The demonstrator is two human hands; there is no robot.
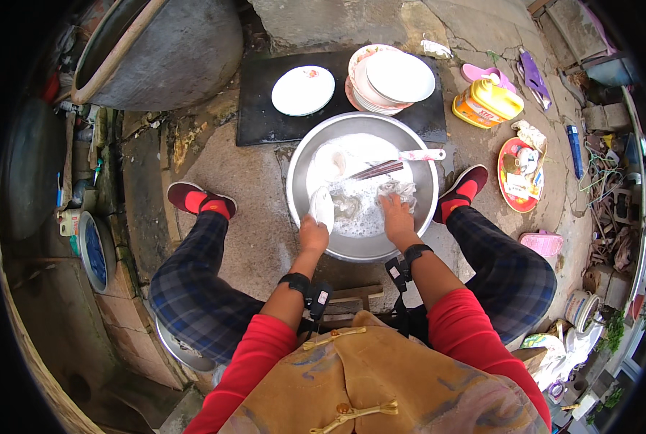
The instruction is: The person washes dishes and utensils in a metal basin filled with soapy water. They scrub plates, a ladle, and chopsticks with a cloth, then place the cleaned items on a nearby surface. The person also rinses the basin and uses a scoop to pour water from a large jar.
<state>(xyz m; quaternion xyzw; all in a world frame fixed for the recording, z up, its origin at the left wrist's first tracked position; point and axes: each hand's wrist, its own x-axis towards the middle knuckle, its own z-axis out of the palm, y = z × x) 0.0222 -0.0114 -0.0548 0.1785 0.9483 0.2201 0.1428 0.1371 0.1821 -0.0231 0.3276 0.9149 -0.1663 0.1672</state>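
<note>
A wide metal basin (297, 163) stands before me, holding foamy water. My left hand (314, 236) grips the edge of a white dish (321, 209), tilted up at the basin's left side. On the right side of the water, my right hand (398, 218) has its fingers on a crumpled whitish wet cloth (400, 193). Several dark chopsticks (376, 170) lie in the suds beyond my hands. Above them, the patterned handle of a utensil (424, 155) leans over the basin's right rim; foam hides its other end.
Behind the basin, a black board (255, 122) carries a white plate (303, 90) and a stack of bowls and plates (400, 77). To the right stand a yellow detergent jug (488, 106) and a red tray (504, 163) with small items. A large vat (192, 59) sits at upper left.
</note>
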